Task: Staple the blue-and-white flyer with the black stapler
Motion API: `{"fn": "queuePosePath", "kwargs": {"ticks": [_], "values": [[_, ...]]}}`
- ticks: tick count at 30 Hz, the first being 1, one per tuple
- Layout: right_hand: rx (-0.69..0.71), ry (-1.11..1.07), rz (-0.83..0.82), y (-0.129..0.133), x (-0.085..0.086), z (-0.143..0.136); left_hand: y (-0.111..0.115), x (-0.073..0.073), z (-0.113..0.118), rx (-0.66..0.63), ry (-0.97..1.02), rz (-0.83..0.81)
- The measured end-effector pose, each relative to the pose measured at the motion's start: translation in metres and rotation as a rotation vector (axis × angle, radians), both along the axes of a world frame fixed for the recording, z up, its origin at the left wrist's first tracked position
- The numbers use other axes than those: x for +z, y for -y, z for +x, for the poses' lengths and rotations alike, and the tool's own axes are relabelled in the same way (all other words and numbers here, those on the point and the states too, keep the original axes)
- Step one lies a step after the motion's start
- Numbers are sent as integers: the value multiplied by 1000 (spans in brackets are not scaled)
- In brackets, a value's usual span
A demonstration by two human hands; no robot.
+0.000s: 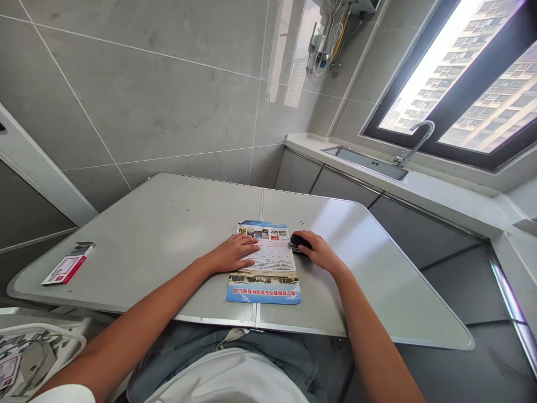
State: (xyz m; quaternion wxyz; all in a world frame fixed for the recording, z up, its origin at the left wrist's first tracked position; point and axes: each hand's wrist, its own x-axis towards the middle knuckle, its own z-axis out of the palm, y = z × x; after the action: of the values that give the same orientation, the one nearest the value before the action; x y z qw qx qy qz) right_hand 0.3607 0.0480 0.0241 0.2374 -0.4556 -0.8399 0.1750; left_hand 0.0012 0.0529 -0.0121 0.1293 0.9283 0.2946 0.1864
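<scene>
A printed leaflet (268,277) with blue ends and small pictures lies on the pale folding table (201,224). My left hand (235,253) rests on its left side, palm down, with the fingers spread over the paper. At the leaflet's right edge, my right hand (318,250) is wrapped round a black stapler (300,241). The jaw end of the stapler points left and meets the edge of the paper; whether the sheet is between its jaws is too small to tell.
A red and white box (67,267) with dark staple strips lies at the table's left end. Loose staples (180,210) are scattered near the back. Beyond are a counter with a sink (369,162) and a faucet (419,143). A white basket (42,341) stands at lower left.
</scene>
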Motion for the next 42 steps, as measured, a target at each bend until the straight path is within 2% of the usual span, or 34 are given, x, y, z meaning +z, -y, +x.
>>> {"fn": "queuePosePath", "kwargs": {"ticks": [8,11,14,19,23,28,33,42], "values": [[144,-14,-76,8,12,-3,1,2,1,-4,2,0],[139,38,-106,11,14,-5,2,4,2,0,1,-2],[46,141,-53,11,11,-10,2,5,2,-6,-6,-3],[94,121,-15,11,4,-21,4,5,2,-11,17,4],[-16,127,22,12,3,-25,5,6,4,-28,-22,13],[109,10,17,11,3,-21,7,9,6,-16,-35,9],[169,6,57,6,-1,-24,9,13,7,-9,-51,-7],[177,85,80,9,-3,-30,10,9,9,12,-60,23]]}}
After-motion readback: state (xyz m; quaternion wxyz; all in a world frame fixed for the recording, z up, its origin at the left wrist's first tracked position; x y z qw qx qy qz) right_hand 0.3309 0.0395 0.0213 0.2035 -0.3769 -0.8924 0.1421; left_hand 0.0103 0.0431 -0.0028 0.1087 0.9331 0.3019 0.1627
